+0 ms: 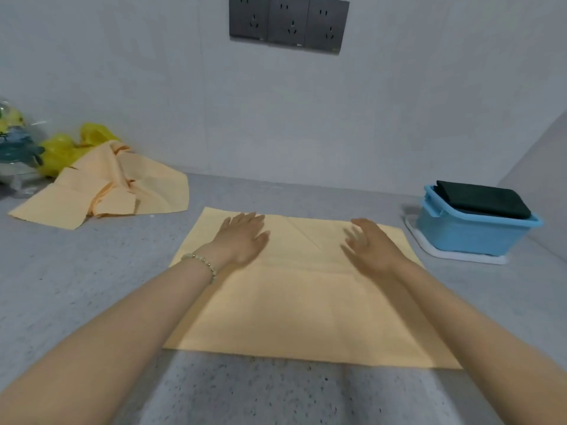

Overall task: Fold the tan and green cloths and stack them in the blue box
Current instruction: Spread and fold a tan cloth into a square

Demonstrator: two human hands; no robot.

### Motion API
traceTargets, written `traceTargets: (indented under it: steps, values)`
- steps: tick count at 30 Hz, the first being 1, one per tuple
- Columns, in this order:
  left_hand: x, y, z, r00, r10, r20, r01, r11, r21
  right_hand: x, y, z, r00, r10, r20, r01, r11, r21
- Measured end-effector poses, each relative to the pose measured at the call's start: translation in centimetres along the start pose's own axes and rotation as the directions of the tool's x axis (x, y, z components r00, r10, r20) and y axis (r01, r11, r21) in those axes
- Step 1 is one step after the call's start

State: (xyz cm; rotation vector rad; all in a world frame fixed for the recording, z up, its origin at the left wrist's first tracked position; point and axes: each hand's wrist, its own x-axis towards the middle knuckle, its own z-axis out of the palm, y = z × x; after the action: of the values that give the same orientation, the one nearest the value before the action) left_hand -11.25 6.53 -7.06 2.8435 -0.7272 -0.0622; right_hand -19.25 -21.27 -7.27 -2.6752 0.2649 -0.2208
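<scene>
We seem to be smoothing the tan cloth [300, 308] flat on the counter [92, 286], left hand [244, 237] laid on it with straight fingers close together, right hand [371, 246] with blurred fingers loosely spread, so next we must pinch its far edge and fold, the blue box [469, 237] standing at right.

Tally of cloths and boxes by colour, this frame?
Tan cloths: 2, flat cloth and crumpled heap, which may hide more
Green cloths: 1, folded cloth in the box
Blue boxes: 1, blue box
Total: 4
</scene>
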Motion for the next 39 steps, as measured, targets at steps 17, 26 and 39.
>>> traceTargets:
  steps: [17,26,39]
  values:
    - [9.1,-3.9,0.6,0.970,0.135,-0.203,-0.134,0.991,0.016,7.4,6.1,-1.5,0.997,-0.068,0.034,0.074,0.972,-0.221]
    - [0.9,-3.7,-3.1,0.837,0.306,-0.453,-0.290,0.951,0.107,-0.4,4.3,-5.8,0.951,-0.237,-0.200,0.241,0.970,-0.002]
    - [-13.2,-1.6,-1.8,0.528,0.721,-0.449,-0.606,0.690,0.395,-16.9,4.7,-5.2,0.892,-0.427,-0.147,0.421,0.904,-0.073]
